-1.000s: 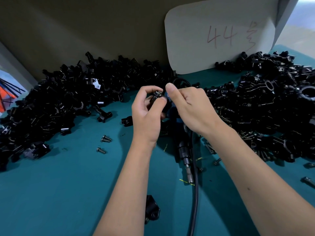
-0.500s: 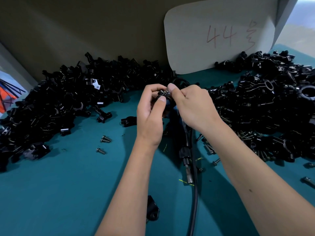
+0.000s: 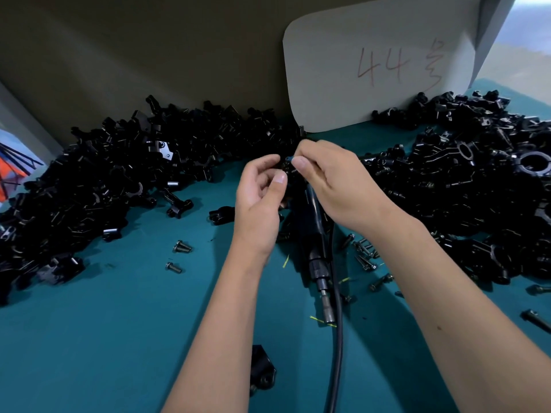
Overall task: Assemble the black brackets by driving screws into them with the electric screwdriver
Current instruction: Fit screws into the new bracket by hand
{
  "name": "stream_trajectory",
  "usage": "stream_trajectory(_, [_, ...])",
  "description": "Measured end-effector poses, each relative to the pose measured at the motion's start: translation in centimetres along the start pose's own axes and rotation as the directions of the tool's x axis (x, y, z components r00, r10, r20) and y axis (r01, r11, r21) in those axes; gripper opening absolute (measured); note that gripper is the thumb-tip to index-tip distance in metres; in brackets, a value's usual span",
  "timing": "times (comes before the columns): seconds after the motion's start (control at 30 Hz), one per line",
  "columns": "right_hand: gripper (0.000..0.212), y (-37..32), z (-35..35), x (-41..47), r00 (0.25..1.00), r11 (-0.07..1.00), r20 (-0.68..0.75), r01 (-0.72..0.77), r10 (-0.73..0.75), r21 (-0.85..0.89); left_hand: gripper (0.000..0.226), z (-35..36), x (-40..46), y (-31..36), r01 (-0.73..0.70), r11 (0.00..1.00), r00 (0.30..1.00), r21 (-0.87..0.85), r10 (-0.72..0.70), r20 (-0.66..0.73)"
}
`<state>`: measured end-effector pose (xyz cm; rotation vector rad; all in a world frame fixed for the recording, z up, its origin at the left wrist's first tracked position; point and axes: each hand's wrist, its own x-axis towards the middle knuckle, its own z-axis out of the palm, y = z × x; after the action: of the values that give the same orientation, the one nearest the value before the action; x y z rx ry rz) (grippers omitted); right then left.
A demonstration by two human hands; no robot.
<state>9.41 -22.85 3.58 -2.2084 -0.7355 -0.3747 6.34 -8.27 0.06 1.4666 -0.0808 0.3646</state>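
My left hand and my right hand meet above the middle of the teal table. Between their fingertips sits a small black bracket, mostly hidden by my fingers. My right thumb and forefinger pinch at its top; a screw there cannot be made out. The electric screwdriver lies on the table under my hands, its bit pointing toward me, with its black cable running to the near edge.
Big heaps of black brackets lie at the left and right. Loose screws lie left of my forearm, several more on the right. One bracket lies near the front. A white card leans on the back wall.
Both hands have shifted slightly away and to the right with the bracket. My left fingers have loosened a little around it. The screwdriver has not moved.
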Motion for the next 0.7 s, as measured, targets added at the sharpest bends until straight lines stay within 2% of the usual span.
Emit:
stream_trajectory(0.17, [0.043,-0.1,0.4,0.0,0.994,0.997,-0.081,-0.070,0.070,-0.007,0.012,-0.5,0.1,0.1,-0.030,1.000,1.000,0.008,0.030,0.007])
stream_trajectory(0.3, [0.055,-0.2,0.5,0.1,0.971,0.986,-0.171,-0.164,0.165,0.016,0.019,-0.4,0.0,0.2,-0.053,0.999,0.998,0.002,0.053,0.043])
stream_trajectory(0.37, [0.057,-0.3,0.3,0.1,0.976,0.987,-0.147,-0.163,0.163,0.007,0.020,-0.4,-0.1,0.2,-0.052,0.998,0.998,-0.021,0.053,0.036])
stream_trajectory(0.57, [0.046,-0.6,-0.5,0.1,0.989,0.990,0.072,-0.125,0.130,-0.063,0.026,-1.1,0.0,0.2,-0.036,0.995,0.998,-0.096,0.040,0.038])
stream_trajectory(0.63, [0.045,-0.6,-0.5,0.2,0.991,0.992,0.068,-0.109,0.114,-0.067,0.027,-1.2,0.0,0.2,-0.023,0.991,0.999,-0.131,0.029,0.045])
stream_trajectory(0.7, [0.043,-0.4,-0.5,0.1,0.993,0.993,0.028,-0.115,0.115,0.003,0.025,-1.1,0.0,0.3,-0.012,0.989,0.999,-0.149,0.019,0.043])
